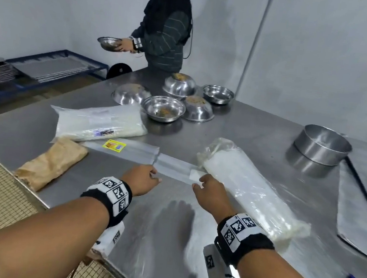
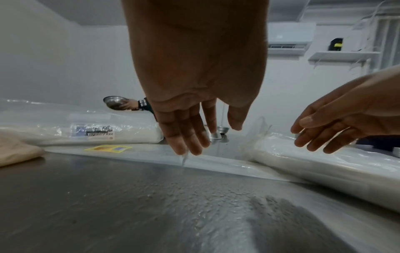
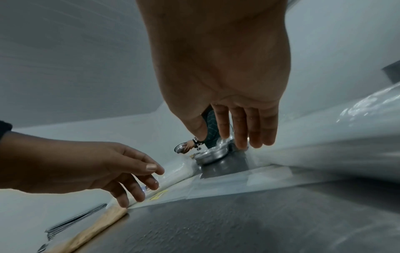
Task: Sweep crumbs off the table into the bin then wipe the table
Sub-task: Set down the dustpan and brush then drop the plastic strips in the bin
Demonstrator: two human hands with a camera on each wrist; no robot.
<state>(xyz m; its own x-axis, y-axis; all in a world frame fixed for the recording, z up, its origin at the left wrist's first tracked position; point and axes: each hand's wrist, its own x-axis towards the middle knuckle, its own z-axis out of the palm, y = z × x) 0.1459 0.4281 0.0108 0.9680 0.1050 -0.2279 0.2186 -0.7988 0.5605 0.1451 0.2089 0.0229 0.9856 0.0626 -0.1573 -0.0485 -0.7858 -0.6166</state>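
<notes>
Head camera looks down over steel table (image 1: 236, 134) from near edge. Wrist cameras sit low, close, facing far edge; both share flat plastic strip (image 2: 216, 164).

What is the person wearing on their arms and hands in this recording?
Both forearms are bare, with no sleeves or gloves. The left hand and right hand each have a black wristband carrying white square-code tags, with a white tagged camera block beneath; a thin black cable trails from the right one.

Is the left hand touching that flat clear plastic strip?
Cannot tell. In the left wrist view the left hand has fingertips right at the plastic strip, but no view shows plain contact or a gap.
</notes>
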